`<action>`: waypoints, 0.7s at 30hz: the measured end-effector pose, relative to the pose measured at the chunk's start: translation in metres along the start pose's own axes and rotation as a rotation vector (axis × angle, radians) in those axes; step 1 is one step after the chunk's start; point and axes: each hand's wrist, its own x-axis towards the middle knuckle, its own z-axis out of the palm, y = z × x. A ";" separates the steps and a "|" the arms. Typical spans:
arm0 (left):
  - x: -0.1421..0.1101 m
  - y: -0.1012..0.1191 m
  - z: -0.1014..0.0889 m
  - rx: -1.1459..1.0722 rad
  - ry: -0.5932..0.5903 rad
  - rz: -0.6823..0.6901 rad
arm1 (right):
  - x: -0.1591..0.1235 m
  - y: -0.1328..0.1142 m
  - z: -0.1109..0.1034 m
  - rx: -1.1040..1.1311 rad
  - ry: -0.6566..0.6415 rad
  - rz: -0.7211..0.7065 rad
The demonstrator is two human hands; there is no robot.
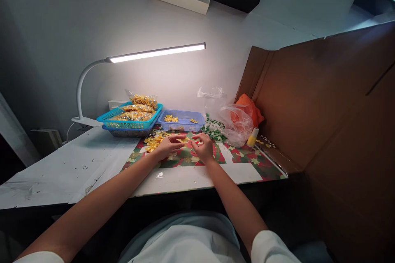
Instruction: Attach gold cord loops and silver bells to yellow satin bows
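My left hand (169,147) is over the patterned table cover, its thumb and fingers closed on a small yellow piece (184,140). Close beside it, my right hand (203,147) is pinched, fingertips pointing toward the left ones. What sits in the right pinch is too small to make out. A heap of yellow pieces (152,143) lies just left of my left hand. Behind both hands stands a lilac basket (197,120) with a few yellow pieces in it.
A blue basket (106,120) with several bags of yellow pieces is at the back left, under a lit lamp (157,53). Plastic bags (228,121), a yellow bottle with a pale cap (252,137) and a tall cardboard sheet (324,98) border the right side.
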 end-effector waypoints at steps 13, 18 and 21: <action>-0.001 -0.001 0.005 0.185 -0.135 0.152 | -0.001 -0.006 0.002 -0.061 -0.183 -0.054; 0.000 -0.003 0.003 0.278 -0.132 0.138 | -0.001 -0.013 0.003 0.090 -0.120 -0.008; 0.002 -0.006 0.000 0.340 -0.125 0.106 | 0.005 -0.005 -0.002 0.236 0.039 0.079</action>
